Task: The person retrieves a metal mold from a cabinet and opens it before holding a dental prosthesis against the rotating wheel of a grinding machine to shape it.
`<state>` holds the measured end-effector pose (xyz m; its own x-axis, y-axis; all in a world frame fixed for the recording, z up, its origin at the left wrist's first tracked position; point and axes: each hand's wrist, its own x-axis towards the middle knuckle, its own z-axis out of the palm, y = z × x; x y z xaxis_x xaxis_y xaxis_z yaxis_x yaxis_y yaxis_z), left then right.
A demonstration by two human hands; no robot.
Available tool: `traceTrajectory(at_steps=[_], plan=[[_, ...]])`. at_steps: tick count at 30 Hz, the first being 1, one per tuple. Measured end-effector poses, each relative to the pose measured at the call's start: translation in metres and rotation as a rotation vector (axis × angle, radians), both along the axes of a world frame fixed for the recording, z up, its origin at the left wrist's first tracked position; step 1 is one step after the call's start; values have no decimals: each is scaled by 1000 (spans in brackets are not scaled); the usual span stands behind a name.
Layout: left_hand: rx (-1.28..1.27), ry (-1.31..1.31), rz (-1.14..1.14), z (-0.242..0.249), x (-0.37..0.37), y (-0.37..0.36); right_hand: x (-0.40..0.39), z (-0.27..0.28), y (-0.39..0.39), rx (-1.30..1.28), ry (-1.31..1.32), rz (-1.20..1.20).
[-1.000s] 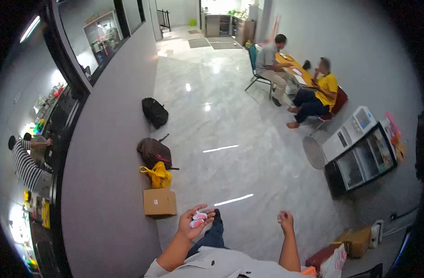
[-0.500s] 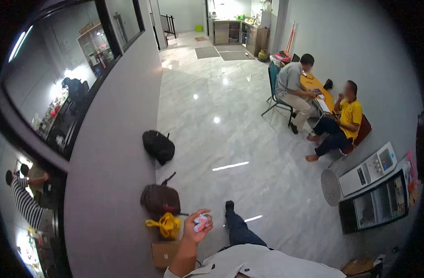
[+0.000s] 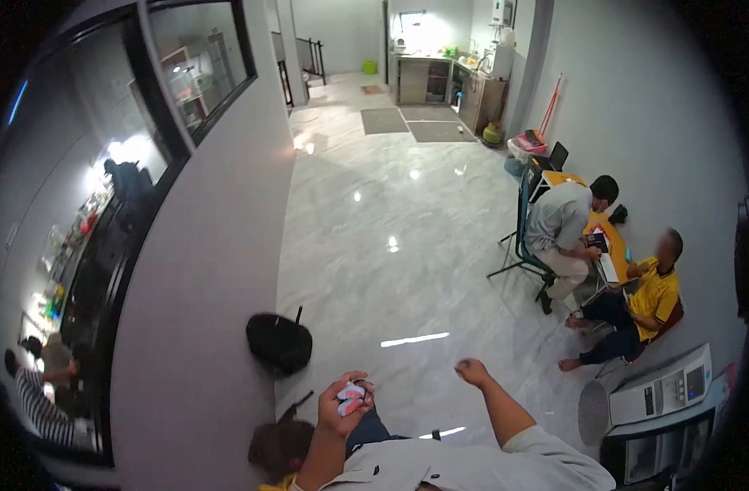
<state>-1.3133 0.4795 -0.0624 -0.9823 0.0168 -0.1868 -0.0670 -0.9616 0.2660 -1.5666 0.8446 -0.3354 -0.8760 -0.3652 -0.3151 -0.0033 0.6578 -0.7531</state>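
In the head view my left hand [image 3: 335, 416] is raised in front of my body, its fingers wrapped round a small rounded white and coral-pink object [image 3: 351, 398]. It looks like two lobes side by side; its kind is not clear. My right hand [image 3: 473, 372] is held out over the floor with its fingers curled in, and nothing shows in it. Neither hand touches any furniture or bag.
A black backpack [image 3: 279, 344] and a brown bag [image 3: 280, 450] lie along the left wall. Two people sit at a small yellow table [image 3: 616, 245] on the right. A water dispenser [image 3: 661, 389] stands nearer. A kitchen counter [image 3: 424, 79] and floor mats [image 3: 436, 129] are at the back.
My right arm has come into view on the right. The view has shifted, so the bags and seated people appear lower. My left hand still holds the white and coral-pink object.
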Motion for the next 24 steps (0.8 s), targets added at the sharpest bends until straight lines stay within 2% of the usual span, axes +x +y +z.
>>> traceTrajectory(at_steps=[2,4,6,8,9,10,11,12,13,15,17,19,24], plan=[[14,83,-51,-11,-52,-40,-54,78,-92,-179,-188,-32],[-3,-46,-36,-7,-98,-70,-91,109,-152,-271,-136,-68],[53,-24,-93,-3,-151,-109,-117,82,-181,-294,-122,-121],[-6,29,-163,10,-214,-139,-132,32,-182,34,17,51],[42,73,-206,8,-246,-157,-132,18,-179,232,29,138],[42,75,-213,14,-277,-169,-127,12,-162,287,67,331],[48,52,-237,22,-308,-180,-134,-92,-131,515,74,688],[51,27,-263,29,-341,-190,-120,-50,-120,609,-246,472],[59,27,-308,32,-373,-201,-109,-52,-95,729,-226,597],[59,31,-350,37,-427,-216,-60,-13,-72,-130,-300,-344],[82,64,-400,31,-491,-233,-80,-17,-59,202,-588,-378],[38,65,-386,31,-561,-250,-115,-22,-67,311,-737,-404],[57,-15,-228,46,-688,-276,-266,-29,-127,235,-841,-437]])
